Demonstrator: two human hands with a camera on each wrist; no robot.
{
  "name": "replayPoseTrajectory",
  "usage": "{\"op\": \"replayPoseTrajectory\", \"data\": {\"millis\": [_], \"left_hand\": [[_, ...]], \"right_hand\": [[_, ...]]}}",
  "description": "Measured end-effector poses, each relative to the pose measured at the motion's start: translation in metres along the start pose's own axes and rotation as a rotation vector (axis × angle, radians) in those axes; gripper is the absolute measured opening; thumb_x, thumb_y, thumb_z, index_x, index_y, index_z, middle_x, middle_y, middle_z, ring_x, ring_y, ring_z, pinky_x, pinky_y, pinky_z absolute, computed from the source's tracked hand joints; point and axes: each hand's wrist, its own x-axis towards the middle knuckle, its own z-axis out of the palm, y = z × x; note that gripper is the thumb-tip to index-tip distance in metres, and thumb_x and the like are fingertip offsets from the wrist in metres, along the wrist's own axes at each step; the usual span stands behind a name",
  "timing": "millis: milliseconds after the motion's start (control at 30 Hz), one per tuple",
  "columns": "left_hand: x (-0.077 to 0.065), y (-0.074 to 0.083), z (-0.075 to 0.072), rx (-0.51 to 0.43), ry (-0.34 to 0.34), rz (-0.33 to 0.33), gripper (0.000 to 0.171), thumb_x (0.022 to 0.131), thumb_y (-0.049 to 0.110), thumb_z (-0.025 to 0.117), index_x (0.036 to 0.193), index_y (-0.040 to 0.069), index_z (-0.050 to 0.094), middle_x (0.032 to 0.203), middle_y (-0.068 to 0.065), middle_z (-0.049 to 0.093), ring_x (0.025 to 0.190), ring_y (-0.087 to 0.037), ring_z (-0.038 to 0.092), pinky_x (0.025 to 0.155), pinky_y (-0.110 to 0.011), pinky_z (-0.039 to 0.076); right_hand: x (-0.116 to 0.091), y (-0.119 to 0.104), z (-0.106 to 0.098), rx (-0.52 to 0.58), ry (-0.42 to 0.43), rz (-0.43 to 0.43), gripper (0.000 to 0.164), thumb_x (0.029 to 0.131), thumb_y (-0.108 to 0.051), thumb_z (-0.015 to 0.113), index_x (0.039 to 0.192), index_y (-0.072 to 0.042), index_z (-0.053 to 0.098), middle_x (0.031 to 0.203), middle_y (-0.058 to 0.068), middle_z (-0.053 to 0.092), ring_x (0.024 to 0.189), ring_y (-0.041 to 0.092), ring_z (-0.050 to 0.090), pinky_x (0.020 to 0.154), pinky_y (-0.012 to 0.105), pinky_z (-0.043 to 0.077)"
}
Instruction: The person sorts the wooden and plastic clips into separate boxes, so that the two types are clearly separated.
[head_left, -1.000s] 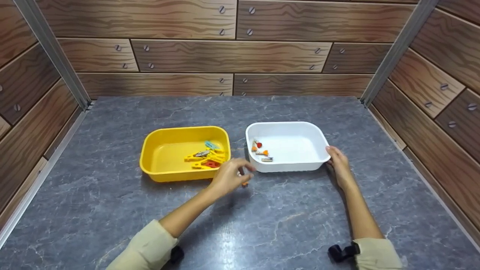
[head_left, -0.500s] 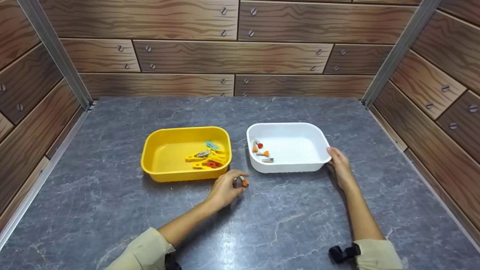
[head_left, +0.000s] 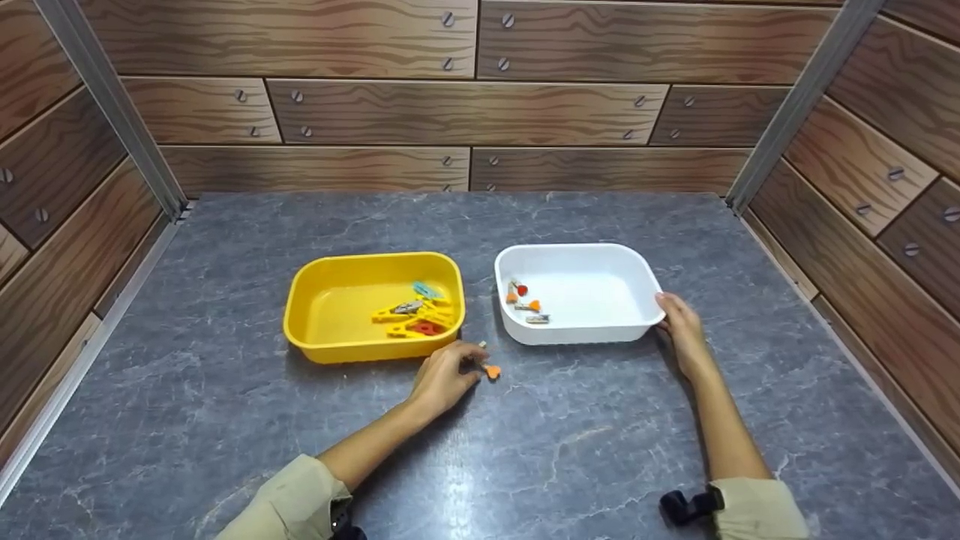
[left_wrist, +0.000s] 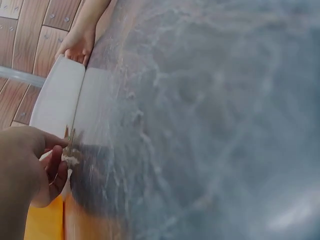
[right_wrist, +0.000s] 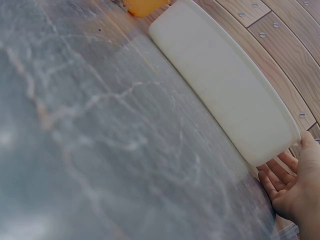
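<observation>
My left hand (head_left: 471,362) is low over the table between the two trays. It pinches a small wooden clothespin (head_left: 490,370) with an orange tip; the left wrist view shows the clothespin (left_wrist: 70,145) at my fingertips (left_wrist: 59,152). The yellow tray (head_left: 300,300) holds several coloured clothespins (head_left: 416,315). The white tray (head_left: 577,336) holds a few small clothespins (head_left: 525,304) at its left end. My right hand (head_left: 675,319) rests against the white tray's right rim with relaxed fingers; the right wrist view shows this hand (right_wrist: 292,187) open beside the tray (right_wrist: 225,85).
Both trays sit mid-table on a grey marble-patterned top (head_left: 525,450). Wood-panelled walls (head_left: 465,112) close in the back and both sides, with metal posts (head_left: 112,112) at the corners.
My left hand has dropped from beside the white tray's near-left corner down and left to the table surface, still holding the clothespin. My right hand has stayed at the white tray.
</observation>
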Motion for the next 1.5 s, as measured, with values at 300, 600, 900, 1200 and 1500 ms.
{"op": "replayPoseTrajectory", "data": {"millis": [300, 600, 900, 1200, 1500], "left_hand": [[-0.001, 0.002, 0.002, 0.022, -0.009, -0.017, 0.022, 0.072, 0.005, 0.076, 0.093, 0.010, 0.070, 0.092, 0.000, 0.064, 0.084, -0.016, 0.061, 0.071, -0.031, 0.048], [-0.001, 0.003, 0.001, 0.059, -0.050, -0.043, 0.011, 0.074, 0.011, 0.076, 0.083, 0.013, 0.072, 0.084, 0.003, 0.064, 0.078, -0.013, 0.061, 0.065, -0.029, 0.048], [0.000, 0.007, 0.000, 0.038, -0.082, -0.077, 0.010, 0.074, 0.010, 0.074, 0.084, 0.013, 0.072, 0.084, 0.003, 0.065, 0.077, -0.012, 0.061, 0.066, -0.028, 0.048], [0.000, 0.011, -0.002, 0.002, -0.098, -0.070, 0.010, 0.075, 0.009, 0.073, 0.084, 0.012, 0.072, 0.085, 0.003, 0.067, 0.082, -0.012, 0.062, 0.069, -0.031, 0.049], [0.004, 0.017, -0.007, 0.039, -0.118, -0.014, 0.009, 0.076, 0.014, 0.074, 0.085, 0.013, 0.074, 0.085, 0.005, 0.069, 0.082, -0.015, 0.064, 0.067, -0.030, 0.049]], "right_hand": [[-0.002, -0.001, 0.002, 0.016, 0.012, -0.005, 0.047, 0.098, -0.022, 0.043, 0.126, 0.016, 0.037, 0.093, -0.003, 0.057, 0.087, 0.007, 0.054, 0.077, 0.018, 0.043], [0.000, -0.001, 0.002, 0.017, 0.016, -0.011, 0.045, 0.098, -0.020, 0.043, 0.124, 0.016, 0.039, 0.093, -0.003, 0.056, 0.087, 0.005, 0.055, 0.078, 0.018, 0.043], [-0.001, -0.001, 0.002, 0.011, 0.006, -0.012, 0.048, 0.098, -0.022, 0.044, 0.126, 0.016, 0.037, 0.095, -0.003, 0.057, 0.089, 0.005, 0.054, 0.079, 0.018, 0.043], [-0.001, -0.001, 0.002, -0.011, -0.001, -0.003, 0.049, 0.097, -0.025, 0.044, 0.126, 0.015, 0.038, 0.100, 0.001, 0.055, 0.090, 0.006, 0.055, 0.079, 0.018, 0.042], [-0.001, 0.000, 0.002, 0.017, 0.006, -0.023, 0.046, 0.097, -0.022, 0.044, 0.122, 0.016, 0.040, 0.094, -0.001, 0.057, 0.087, 0.006, 0.055, 0.077, 0.019, 0.043]]}}
